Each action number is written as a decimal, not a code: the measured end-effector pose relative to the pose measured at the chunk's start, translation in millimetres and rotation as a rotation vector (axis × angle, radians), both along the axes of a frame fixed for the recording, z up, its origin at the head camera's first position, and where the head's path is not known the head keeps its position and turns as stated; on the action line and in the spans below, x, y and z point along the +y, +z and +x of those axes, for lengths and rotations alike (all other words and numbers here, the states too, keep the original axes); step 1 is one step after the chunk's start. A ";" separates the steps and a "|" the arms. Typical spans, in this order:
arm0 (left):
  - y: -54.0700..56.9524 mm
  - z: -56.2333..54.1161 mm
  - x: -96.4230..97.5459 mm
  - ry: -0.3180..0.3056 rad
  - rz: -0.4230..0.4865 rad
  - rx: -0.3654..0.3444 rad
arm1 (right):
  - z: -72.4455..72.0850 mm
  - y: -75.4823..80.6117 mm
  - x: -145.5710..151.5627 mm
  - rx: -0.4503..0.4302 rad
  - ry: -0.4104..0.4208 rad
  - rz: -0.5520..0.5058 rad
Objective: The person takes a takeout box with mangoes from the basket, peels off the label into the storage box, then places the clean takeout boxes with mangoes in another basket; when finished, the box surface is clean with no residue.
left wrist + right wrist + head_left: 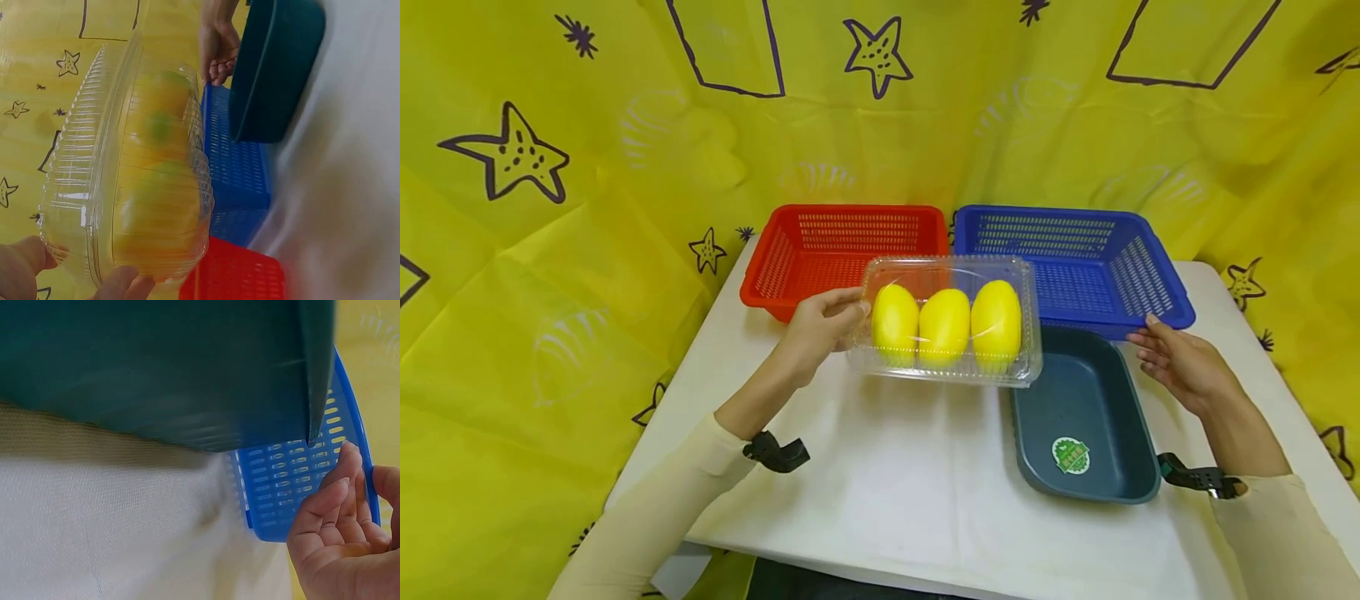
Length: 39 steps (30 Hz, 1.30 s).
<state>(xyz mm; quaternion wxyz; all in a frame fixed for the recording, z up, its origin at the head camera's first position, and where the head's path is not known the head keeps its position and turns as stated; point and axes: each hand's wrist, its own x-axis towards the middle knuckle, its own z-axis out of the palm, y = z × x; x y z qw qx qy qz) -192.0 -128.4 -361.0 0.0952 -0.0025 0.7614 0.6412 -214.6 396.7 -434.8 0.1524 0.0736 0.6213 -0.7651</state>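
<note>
My left hand (826,329) grips the left end of a clear plastic clamshell box (951,271), thumb on one side and fingers on the other. Inside the lidded box, three smooth yellow oval fruits (944,327) lie side by side. The box is held up in front of the red basket (767,275) and the blue basket (1157,267), overlapping both in the head view. My right hand (1183,367) holds the blue basket's near right corner, with the thumb over the rim (373,500) and loosely curled fingers (331,500) below it.
A dark green tub (1078,400) with a round green-and-white sticker (1071,456) stands in front of the blue basket, left of my right hand. Everything rests on a white-covered table (880,483). A yellow patterned cloth (925,150) hangs behind and at both sides.
</note>
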 end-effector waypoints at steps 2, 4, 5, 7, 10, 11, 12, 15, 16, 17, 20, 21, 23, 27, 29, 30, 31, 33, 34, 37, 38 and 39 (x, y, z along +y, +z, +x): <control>5.9 -11.4 6.8 0.005 0.011 0.000 | -0.1 0.0 0.2 -0.006 -0.002 0.004; 11.7 -22.3 13.1 0.009 0.032 -0.009 | -0.2 -0.1 0.4 -0.009 -0.003 0.011; 14.9 -27.5 16.4 0.011 0.037 -0.010 | -0.3 -0.2 0.6 -0.009 -0.004 0.015; 20.8 -37.6 22.8 0.013 0.048 -0.016 | -0.2 -0.3 1.4 -0.012 -0.009 0.028; 28.6 -51.4 33.0 0.014 0.060 -0.012 | -0.1 -0.7 2.8 -0.014 -0.016 0.045; 30.7 -55.7 36.4 0.013 0.064 -0.009 | 0.0 -0.8 3.3 -0.014 -0.015 0.046; 32.2 -60.5 39.8 0.010 0.069 -0.006 | 0.1 -0.9 3.7 -0.010 -0.014 0.046; 35.6 -73.8 50.7 -0.002 0.080 0.008 | 0.0 -1.7 4.2 0.006 -0.011 0.042; 36.2 -78.0 54.5 -0.005 0.086 0.011 | -0.1 -2.2 4.1 0.009 -0.009 0.042; 36.8 -82.2 58.0 -0.008 0.087 0.012 | -0.3 -2.7 3.9 0.010 -0.010 0.041; 37.8 -93.0 69.1 -0.014 0.089 0.025 | -1.2 -4.5 3.5 0.007 -0.011 0.055; 37.9 -96.6 72.8 -0.013 0.090 0.024 | -1.4 -5.0 3.5 0.006 -0.011 0.061; 37.8 -103.0 80.0 -0.011 0.102 0.023 | -2.0 -5.7 2.8 0.003 -0.011 0.064; 36.5 -115.1 92.9 -0.011 0.122 0.007 | -2.5 -6.3 0.4 0.000 -0.010 0.075; 35.8 -120.7 99.3 -0.017 0.129 -0.008 | -2.3 -6.5 -0.2 0.000 -0.010 0.081; 35.4 -123.8 102.7 -0.022 0.132 -0.014 | -2.2 -6.4 0.0 0.001 -0.009 0.085; 35.4 -126.5 106.5 -0.027 0.133 -0.022 | -1.9 -6.2 0.3 0.004 -0.008 0.086; 34.8 -131.7 114.6 -0.034 0.136 -0.034 | -1.4 -5.6 1.8 0.009 -0.006 0.086; 34.8 -133.8 118.8 -0.036 0.137 -0.039 | -1.2 -5.3 2.8 0.014 -0.003 0.084; 33.5 -140.1 132.4 -0.031 0.147 -0.043 | -0.6 -4.5 5.6 0.019 0.000 0.080; 32.4 -142.2 137.1 -0.026 0.149 -0.041 | -0.3 -4.4 6.5 0.019 -0.002 0.078; 31.0 -144.3 141.9 -0.017 0.155 -0.037 | 0.0 -4.2 7.2 0.018 -0.003 0.074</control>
